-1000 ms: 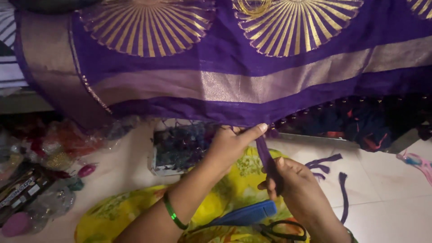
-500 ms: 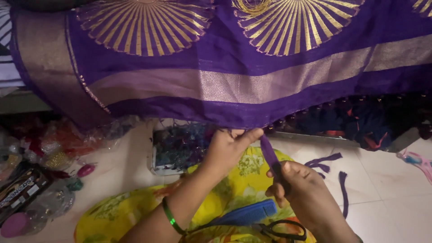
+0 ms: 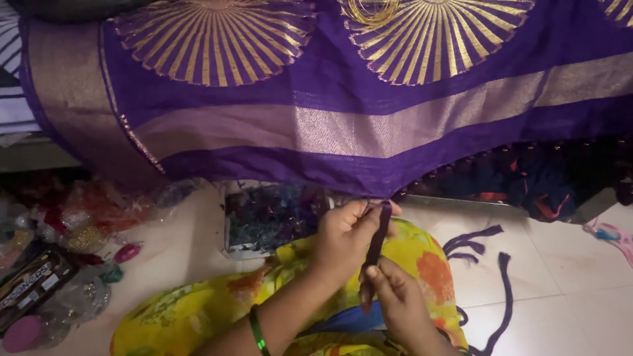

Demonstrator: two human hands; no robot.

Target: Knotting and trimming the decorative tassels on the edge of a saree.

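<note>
Now, purple thread bundle [image 3: 376, 242] near-vertical, pinched between left hand [image 3: 344, 235], right hand [image 3: 395, 304]

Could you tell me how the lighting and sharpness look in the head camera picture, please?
In the head view the light is dim and uneven: the purple cloth is lit best and its gold fans gleam; the space beneath its hem at the right lies in deep shadow. The left hand and right hand, pinching a dark thread bundle, look slightly soft; the clutter at the left edge is blurred.

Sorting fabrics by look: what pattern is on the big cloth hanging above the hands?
In the head view, the cloth is purple with gold sunburst circles and a pale gold band.
</note>
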